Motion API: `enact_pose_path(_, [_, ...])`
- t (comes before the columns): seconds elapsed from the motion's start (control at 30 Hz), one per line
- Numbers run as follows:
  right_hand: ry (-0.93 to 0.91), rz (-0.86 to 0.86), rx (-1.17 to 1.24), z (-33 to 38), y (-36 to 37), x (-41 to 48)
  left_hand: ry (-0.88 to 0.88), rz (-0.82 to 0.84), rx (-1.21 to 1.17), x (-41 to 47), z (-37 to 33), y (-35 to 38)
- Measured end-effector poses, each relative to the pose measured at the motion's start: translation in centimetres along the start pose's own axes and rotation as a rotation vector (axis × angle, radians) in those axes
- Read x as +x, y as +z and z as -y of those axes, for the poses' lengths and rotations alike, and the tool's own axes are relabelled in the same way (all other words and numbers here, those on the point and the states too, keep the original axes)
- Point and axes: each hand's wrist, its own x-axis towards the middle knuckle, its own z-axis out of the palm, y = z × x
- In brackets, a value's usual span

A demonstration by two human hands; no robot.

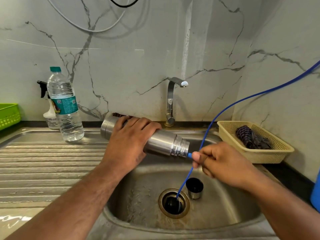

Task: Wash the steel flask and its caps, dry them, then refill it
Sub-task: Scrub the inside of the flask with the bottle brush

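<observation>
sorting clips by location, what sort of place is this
Most likely a kitchen sink counter: a steel sink with a ribbed drainboard, a tap against a marble-look wall, and a steel flask held over the sink by the left hand while the right hand pinches a blue tube.

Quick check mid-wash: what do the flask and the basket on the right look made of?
The flask looks brushed stainless steel: satin grey sheen, shinier threaded neck. The basket is likely moulded plastic: matte beige, perforated mesh walls.
</observation>
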Motion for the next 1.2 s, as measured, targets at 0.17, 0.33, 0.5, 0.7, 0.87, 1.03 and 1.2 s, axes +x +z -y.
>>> enact_pose_path(0.17, [0.011,0.095,-0.021,-0.2,0.1,-0.1,0.014,0.056,0.012,-0.1,0.1,0.3])
enact_pose_path(0.33, [-0.307,-0.313,-0.681,0.8,1.3,0.1,-0.074,0.161,-0.055,-0.4,0.5,1.0])
enact_pose_path(0.5, [-0.465,-0.462,-0.809,0.8,1.8,-0.2,-0.088,0.149,-0.115,-0.6,0.6,1.0])
enact_pose_path(0.7, [0.137,-0.001,0.106,1.3,2.3,0.1,-0.012,0.076,-0.026,-0.6,1.2,0.9])
enact_pose_path(0.87, [0.001,-0.081,-0.109,0.9,1.7,0.3,-0.026,0.109,-0.014,-0.6,1.1,1.1])
enact_pose_path(1.03, [-0.424,-0.359,-0.758,0.7,1.9,0.5,-0.088,0.134,-0.075,-0.8,1.5,1.7])
enact_pose_path(1.2, [-0.185,-0.235,-0.548,1.1,2.9,0.1,-0.044,0.104,-0.029,-0.8,1.4,1.4])
